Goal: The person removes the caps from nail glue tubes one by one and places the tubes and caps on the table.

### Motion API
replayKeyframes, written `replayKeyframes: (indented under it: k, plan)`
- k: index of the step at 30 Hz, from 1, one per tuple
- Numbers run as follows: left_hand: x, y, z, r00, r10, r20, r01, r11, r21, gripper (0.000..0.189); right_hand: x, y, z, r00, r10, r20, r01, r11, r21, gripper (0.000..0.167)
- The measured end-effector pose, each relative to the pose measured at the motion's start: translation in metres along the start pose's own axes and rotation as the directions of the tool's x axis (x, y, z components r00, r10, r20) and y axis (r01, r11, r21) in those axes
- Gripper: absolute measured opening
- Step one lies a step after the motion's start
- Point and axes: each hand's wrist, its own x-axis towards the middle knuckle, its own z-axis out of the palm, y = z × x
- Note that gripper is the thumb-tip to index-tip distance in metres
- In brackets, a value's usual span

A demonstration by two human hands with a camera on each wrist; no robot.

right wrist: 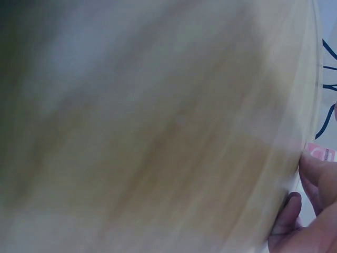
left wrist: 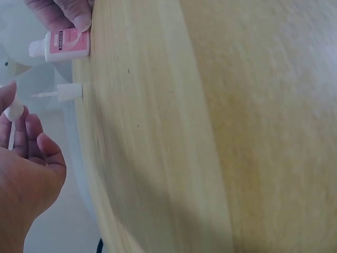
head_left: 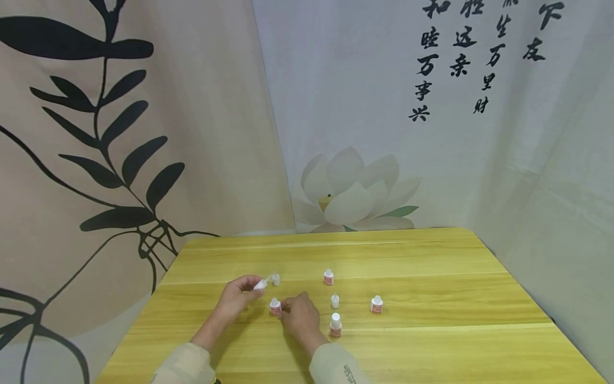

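Note:
My left hand [head_left: 240, 296] pinches a white brush cap [head_left: 260, 285] between thumb and fingers, its thin brush sticking out up and to the right. In the left wrist view that hand [left wrist: 31, 168] shows the cap [left wrist: 14, 110] at its fingertips. To the right, my right hand [head_left: 302, 317] grips the lower part of a small white bottle [head_left: 275, 305] with a pink label, standing uncapped on the table. The left wrist view shows the right thumb against this bottle [left wrist: 67, 45]. Another brush cap [head_left: 276, 280] stands on the table with its brush upward, near the left fingertips.
On the wooden table [head_left: 431, 352] stand an uncapped bottle [head_left: 328, 277] at the back, another [head_left: 376, 304] at the right, an upturned brush cap [head_left: 335, 302] and a capped bottle [head_left: 336, 325] beside the right hand. A printed curtain [head_left: 230, 133] hangs behind.

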Motion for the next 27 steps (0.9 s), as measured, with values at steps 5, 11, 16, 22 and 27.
replayKeyframes:
  k: [5, 11, 16, 22, 27]
  plan:
    - [-0.0016, 0.0016, -0.0004, 1.0, 0.002, -0.01, -0.002, 1.0, 0.014, 0.024, 0.0005, 0.0002, 0.0007, 1.0, 0.011, 0.004, -0.011, 1.0, 0.0, 0.011]
    - [-0.0029, 0.0009, -0.0011, 1.0, 0.014, -0.011, -0.014, 1.0, 0.013, 0.025, 0.0006, 0.0006, 0.0012, 1.0, 0.013, 0.001, -0.013, 1.0, 0.002, 0.012]
    - [-0.0022, 0.0, -0.0015, 1.0, 0.006, -0.006, -0.005, 1.0, 0.023, 0.027, 0.0007, 0.0003, 0.0013, 1.0, 0.007, -0.015, -0.007, 1.0, -0.009, 0.015]
    - [-0.0019, 0.0002, -0.0014, 1.0, 0.015, -0.013, -0.015, 1.0, 0.008, 0.026, 0.0003, 0.0001, 0.0012, 1.0, -0.001, -0.024, 0.0, 1.0, -0.019, 0.016]
    - [-0.0012, -0.0006, -0.0012, 0.999, 0.031, -0.01, -0.031, 0.999, -0.015, 0.022, 0.0007, -0.0001, 0.0006, 1.0, 0.009, -0.009, -0.009, 1.0, -0.002, 0.016]
